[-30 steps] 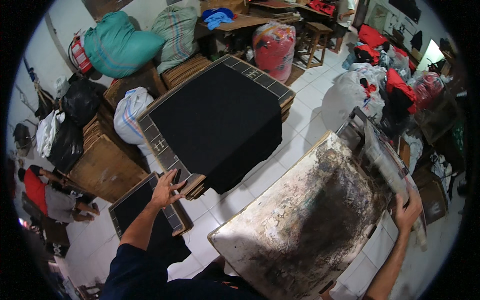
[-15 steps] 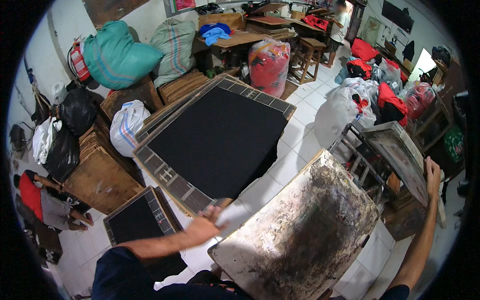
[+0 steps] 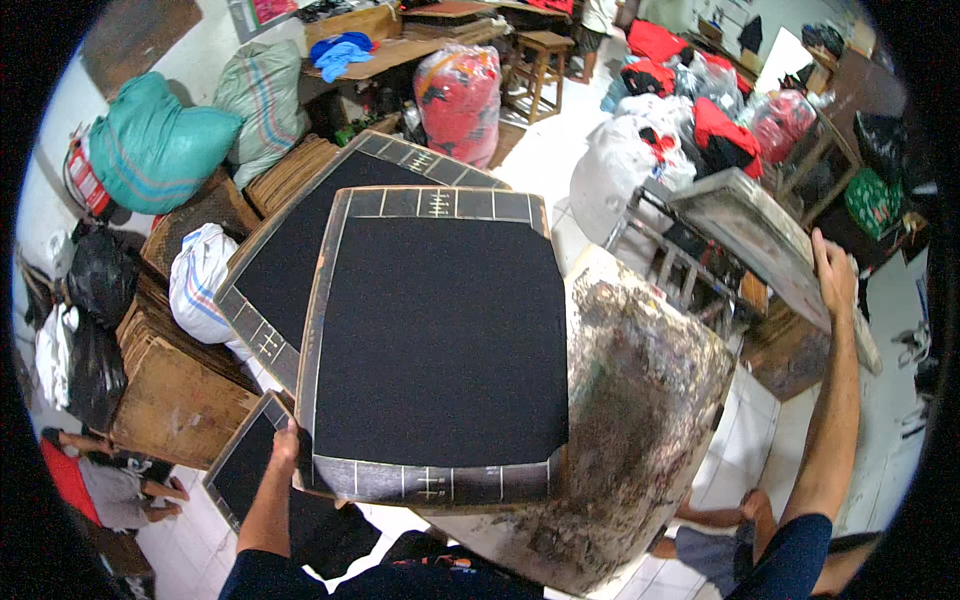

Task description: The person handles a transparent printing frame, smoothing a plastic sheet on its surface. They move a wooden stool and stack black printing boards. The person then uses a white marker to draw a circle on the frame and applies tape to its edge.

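My left hand (image 3: 286,447) grips the left edge of a flat board (image 3: 437,204) with dark ends marked by pale lines. A black cloth (image 3: 440,340) lies spread over the board's middle. This board is tilted up over the left part of a stained, flaking flat bed (image 3: 650,400) in front of me. To the right, my right hand (image 3: 836,280) is closed on the outer edge of a thick, raised, tilted plate (image 3: 765,235). The plate stands by a metal frame (image 3: 655,240) beside the bed.
Another cloth-covered board (image 3: 262,338) lies behind, and a smaller one (image 3: 240,470) at lower left. Stacked boards (image 3: 180,400) and full sacks (image 3: 165,150) line the left. Bags of red cloth (image 3: 457,105) stand farther back. A person (image 3: 105,490) crouches left; someone's legs (image 3: 715,545) show lower right.
My left hand has taken hold of a cloth-covered board and brought it up over the bed. My right hand stays on the raised plate. The view has shifted to the right.
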Tool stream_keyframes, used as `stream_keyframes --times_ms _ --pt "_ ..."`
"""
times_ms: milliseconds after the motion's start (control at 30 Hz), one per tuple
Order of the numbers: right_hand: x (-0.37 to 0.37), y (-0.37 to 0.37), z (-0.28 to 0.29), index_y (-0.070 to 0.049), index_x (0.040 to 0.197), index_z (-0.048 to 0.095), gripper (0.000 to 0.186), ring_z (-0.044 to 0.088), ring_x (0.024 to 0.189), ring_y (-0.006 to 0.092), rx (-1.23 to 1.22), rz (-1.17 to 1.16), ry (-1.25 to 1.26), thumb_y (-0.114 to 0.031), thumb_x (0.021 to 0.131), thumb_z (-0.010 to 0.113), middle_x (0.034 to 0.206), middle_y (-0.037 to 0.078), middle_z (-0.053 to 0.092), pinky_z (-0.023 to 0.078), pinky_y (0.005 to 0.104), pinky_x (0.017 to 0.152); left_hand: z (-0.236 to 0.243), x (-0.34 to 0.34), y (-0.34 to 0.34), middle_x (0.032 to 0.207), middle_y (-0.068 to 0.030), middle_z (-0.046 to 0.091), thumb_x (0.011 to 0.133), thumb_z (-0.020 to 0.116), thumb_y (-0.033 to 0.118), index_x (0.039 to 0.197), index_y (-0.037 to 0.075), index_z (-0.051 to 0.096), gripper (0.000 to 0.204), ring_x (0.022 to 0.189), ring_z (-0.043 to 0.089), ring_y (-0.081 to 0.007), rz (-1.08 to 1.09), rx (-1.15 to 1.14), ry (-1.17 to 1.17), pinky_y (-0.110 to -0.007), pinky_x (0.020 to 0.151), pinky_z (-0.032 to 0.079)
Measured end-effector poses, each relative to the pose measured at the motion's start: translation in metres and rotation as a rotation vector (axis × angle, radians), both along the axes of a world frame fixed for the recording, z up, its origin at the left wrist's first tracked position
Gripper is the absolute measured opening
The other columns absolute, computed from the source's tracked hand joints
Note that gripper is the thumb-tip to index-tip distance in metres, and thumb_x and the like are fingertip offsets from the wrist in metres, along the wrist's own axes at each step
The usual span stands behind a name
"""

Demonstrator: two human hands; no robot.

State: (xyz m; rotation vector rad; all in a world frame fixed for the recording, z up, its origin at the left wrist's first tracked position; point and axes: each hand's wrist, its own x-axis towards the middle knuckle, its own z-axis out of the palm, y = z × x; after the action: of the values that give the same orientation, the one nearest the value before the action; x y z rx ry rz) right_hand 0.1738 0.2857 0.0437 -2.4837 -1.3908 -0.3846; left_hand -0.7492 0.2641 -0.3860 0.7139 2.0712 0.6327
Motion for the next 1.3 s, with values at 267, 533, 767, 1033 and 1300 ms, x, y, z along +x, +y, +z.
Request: stream_keyframes --times_ms 267,533,767,1033,1300 --pt "0.003 0.002 -0.003 -0.01 0.11 0.076 0.084 0.068 0.104 0.0364 0.003 -0.029 0.015 -0.08 0.091 0.035 0.104 0.02 0.073 0.048 0.0446 0.093 0.11 0.069 -0.049 0.081 -0.0002 0.065 0.107 0.05 0.039 0.093 0.0 0.068 0.046 0.072 0.055 -0.0103 0.004 0.523 -0.157 -0.029 0.065 0.044" --pt "0.006 0.002 -0.005 -0.014 0.113 0.075 0.089 0.067 0.105 0.034 0.027 -0.015 -0.007 -0.087 0.085 0.033 0.104 0.016 0.072 0.048 0.0455 0.094 0.092 0.174 -0.061 0.08 0.0024 0.061 0.101 0.062 0.028 0.089 0.009 0.07 0.023 0.073 0.054 -0.0116 -0.151 0.282 -0.346 -0.031 0.066 0.044" --pt "-0.011 -0.003 -0.007 -0.022 0.119 0.075 0.089 0.065 0.116 0.0344 -0.025 -0.079 -0.009 -0.092 0.081 0.034 0.117 0.015 0.072 0.047 0.0474 0.101 0.003 0.246 -0.076 0.065 0.0047 0.049 0.098 0.055 0.017 0.068 0.005 0.057 0.032 0.062 0.042 -0.0103 -0.496 0.167 -0.287 -0.032 0.056 0.034" --pt "-0.025 -0.008 -0.002 -0.012 0.097 0.08 0.077 0.071 0.095 0.0391 0.122 -0.07 -0.05 -0.079 0.089 0.043 0.094 0.02 0.074 0.053 0.0471 0.086 0.0 0.208 -0.065 0.065 0.0004 0.053 0.099 0.064 0.025 0.078 -0.005 0.059 0.036 0.062 0.044 -0.0107 -0.695 0.251 0.052 -0.033 0.057 0.039" --pt "-0.005 0.004 0.006 -0.013 0.102 0.079 0.08 0.071 0.101 0.037 0.123 -0.049 -0.035 -0.082 0.088 0.041 0.098 0.022 0.074 0.052 0.0454 0.091 0.013 0.22 -0.092 0.106 -0.022 0.064 0.072 0.09 0.039 0.11 -0.005 0.059 0.066 0.101 0.059 -0.0352 -0.769 0.188 0.203 -0.046 0.09 0.046"
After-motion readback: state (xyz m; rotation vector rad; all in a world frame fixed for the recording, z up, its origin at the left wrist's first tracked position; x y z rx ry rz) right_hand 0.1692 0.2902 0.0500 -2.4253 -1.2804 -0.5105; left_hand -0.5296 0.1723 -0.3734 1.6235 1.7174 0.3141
